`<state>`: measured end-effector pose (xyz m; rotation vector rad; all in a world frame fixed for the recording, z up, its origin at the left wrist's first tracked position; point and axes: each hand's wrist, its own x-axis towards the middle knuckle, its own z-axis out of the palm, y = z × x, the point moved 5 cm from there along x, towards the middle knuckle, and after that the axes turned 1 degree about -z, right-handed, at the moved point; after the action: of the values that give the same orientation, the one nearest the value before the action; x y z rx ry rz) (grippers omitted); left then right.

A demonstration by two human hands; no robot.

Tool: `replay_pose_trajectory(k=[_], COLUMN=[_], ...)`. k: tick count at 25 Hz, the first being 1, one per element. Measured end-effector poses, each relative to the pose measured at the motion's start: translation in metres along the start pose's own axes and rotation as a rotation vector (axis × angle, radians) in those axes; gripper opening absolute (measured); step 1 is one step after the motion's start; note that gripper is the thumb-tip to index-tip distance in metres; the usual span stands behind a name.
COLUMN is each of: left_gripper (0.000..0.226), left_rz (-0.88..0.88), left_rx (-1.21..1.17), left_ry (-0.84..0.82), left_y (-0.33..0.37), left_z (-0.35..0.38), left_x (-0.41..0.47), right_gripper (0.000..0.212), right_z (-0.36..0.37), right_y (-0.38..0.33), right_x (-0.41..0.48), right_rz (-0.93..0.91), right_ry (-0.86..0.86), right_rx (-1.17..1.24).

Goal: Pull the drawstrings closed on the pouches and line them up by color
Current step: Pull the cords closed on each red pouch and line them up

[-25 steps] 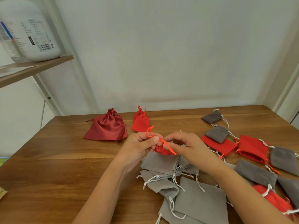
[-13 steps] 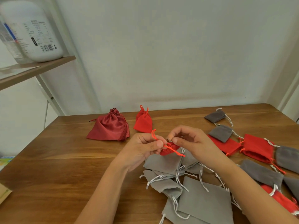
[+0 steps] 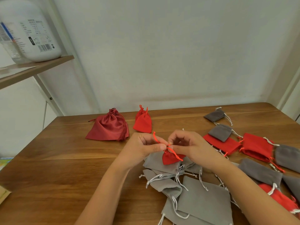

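A small red pouch (image 3: 170, 158) hangs between my hands above the table, its neck gathered. My left hand (image 3: 142, 147) pinches its orange-red drawstring (image 3: 157, 139), whose end sticks up to the left. My right hand (image 3: 188, 146) pinches the cord at the neck, and a second cord trails down to the right. At the back stand a closed dark red satin pouch (image 3: 109, 126) and a closed red pouch (image 3: 143, 120), side by side. Several light grey pouches (image 3: 164, 181) with white cords lie heaped under my hands.
Grey and red pouches (image 3: 256, 147) lie scattered over the right side of the wooden table (image 3: 56, 159). A shelf (image 3: 32, 67) at upper left carries a white jug (image 3: 32, 30). The wall runs right behind the table.
The red pouch has dropped lower below my fingers and its neck is now bunched tight. My hands stay close together at the same spot.
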<state>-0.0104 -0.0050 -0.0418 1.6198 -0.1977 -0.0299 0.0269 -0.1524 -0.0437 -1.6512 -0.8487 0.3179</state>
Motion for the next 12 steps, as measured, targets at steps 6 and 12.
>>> replay_pose_trajectory(k=[6,12], left_gripper=[0.015,0.008], left_rz=[0.082,0.193], left_rx=[0.279,0.56], left_ry=[0.22,0.3], left_y=[0.0012,0.0048], left_z=[-0.0004,0.0055], left_x=[-0.0006,-0.0012], right_gripper=[0.006,0.005], right_z=[-0.0039,-0.0044], right_y=[-0.0006,-0.0024], right_x=[-0.0016,-0.0014], right_rz=[0.045,0.003], right_ry=[0.102,0.123], right_rx=[-0.097,-0.154])
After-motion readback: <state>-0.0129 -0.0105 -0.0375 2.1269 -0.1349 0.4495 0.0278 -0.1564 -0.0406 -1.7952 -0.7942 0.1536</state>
